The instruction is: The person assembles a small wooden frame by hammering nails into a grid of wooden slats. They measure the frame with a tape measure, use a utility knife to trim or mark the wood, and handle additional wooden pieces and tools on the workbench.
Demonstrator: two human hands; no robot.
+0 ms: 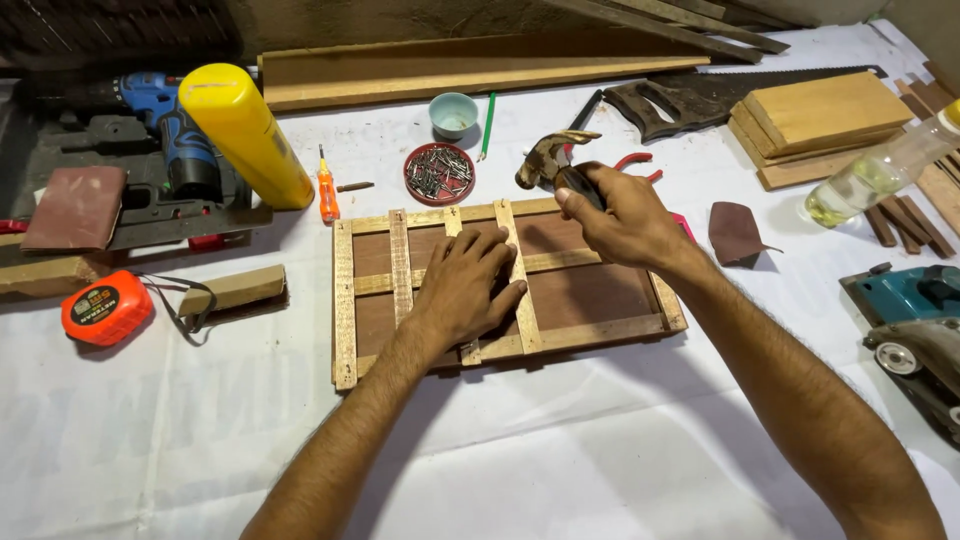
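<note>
— Talk me through it, left side first.

— Far left, a tape (106,307) and a drill (165,115), then a yellow bottle (245,135). None of that is in play. My left hand (465,285) lies flat on the frame (500,285), fingers spread over the slats, pressing it to the table (200,440).

— And the right?

— My right hand (625,215) is wrapped tight round the hammer (552,162), choked up near the head, which hovers just above the frame's top edge. The nails (439,173) sit in a red lid just behind.

— How do you do this well?

— I'd say keep the pressing fingers well off the strike spot, hold the frame dead still, and use short, square taps; these thin slats look easy to split.

— Anything you can't see?

— Plenty. My hands cover the middle joints, so I can't tell whether a nail is set there. The handle is buried in my fist. On the right, the saw (720,95) lies partly under wood blocks, and a power tool (915,320) is cut off by the edge.
</note>
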